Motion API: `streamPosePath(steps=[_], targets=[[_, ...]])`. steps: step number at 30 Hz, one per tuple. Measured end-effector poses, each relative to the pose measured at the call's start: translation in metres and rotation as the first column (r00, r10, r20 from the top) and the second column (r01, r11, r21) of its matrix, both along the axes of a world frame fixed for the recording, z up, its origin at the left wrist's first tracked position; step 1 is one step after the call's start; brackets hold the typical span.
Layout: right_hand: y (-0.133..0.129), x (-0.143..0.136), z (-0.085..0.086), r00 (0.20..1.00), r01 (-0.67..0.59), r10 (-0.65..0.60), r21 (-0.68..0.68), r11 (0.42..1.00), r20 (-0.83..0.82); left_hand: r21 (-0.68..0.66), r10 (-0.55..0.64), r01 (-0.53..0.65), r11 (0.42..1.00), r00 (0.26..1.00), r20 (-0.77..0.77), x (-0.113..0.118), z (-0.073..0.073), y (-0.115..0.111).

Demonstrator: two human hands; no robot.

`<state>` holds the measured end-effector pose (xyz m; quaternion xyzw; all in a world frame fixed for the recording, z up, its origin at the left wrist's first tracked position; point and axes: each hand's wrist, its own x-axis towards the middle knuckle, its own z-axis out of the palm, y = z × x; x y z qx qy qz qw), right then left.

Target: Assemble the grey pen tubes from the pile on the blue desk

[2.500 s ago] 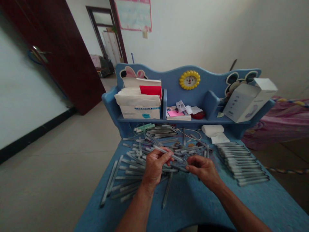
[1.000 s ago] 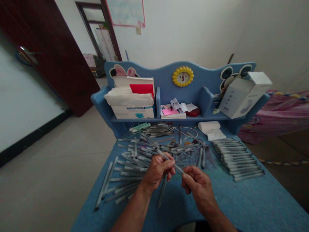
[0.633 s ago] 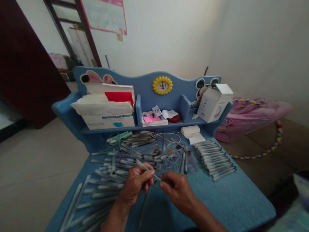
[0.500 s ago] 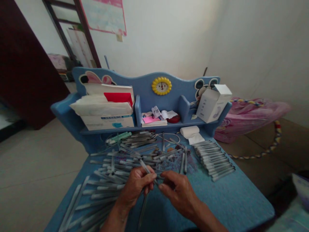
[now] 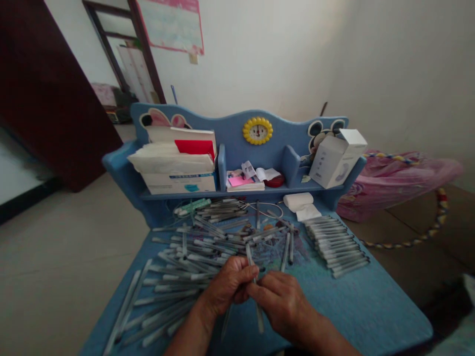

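Pen sits clamped in the left hand and right hand, above the blue desk's near middle. Far left, a carton holds papers and something red.

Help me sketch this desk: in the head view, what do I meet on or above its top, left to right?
Leftmost pen, left hand, right hand, neat row of pens.

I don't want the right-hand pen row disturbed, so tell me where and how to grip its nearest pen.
The nearest pen is probably best pinched across its width at mid-barrel, coming from above and the near side: it is slender, lies on its side, and the row's other pens lie beyond it.
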<state>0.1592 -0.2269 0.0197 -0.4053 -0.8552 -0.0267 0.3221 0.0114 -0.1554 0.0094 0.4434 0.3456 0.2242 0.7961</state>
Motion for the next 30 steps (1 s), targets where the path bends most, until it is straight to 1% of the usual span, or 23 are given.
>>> streamPosePath(steps=[5,11,19,24,27,30], targets=[[-0.006,0.004,-0.009,0.999,-0.022,0.023,0.011,1.000,-0.042,-0.002,-0.043,0.043,0.999,0.999,0.028,0.000,0.001,-0.003],[-0.008,0.005,-0.008,0.996,-0.034,0.039,0.061,0.998,-0.083,0.002,-0.039,0.039,0.999,0.999,0.016,0.001,-0.001,-0.004],[-0.008,0.011,-0.015,0.991,-0.031,0.040,0.070,0.997,-0.124,0.056,-0.040,0.043,0.998,0.998,-0.048,0.003,-0.002,-0.005],[-0.008,0.015,-0.008,0.989,0.031,-0.018,0.084,0.996,-0.148,0.107,-0.098,0.102,0.989,0.994,-0.042,0.002,-0.003,-0.004],[-0.007,0.021,-0.006,0.989,0.080,-0.069,0.077,0.994,-0.134,0.122,-0.097,0.103,0.987,0.993,-0.060,0.003,-0.002,-0.004],[-0.003,0.034,-0.007,0.986,0.131,-0.120,0.093,0.987,-0.113,0.136,-0.076,0.088,0.987,0.993,-0.089,0.003,0.001,-0.003]])
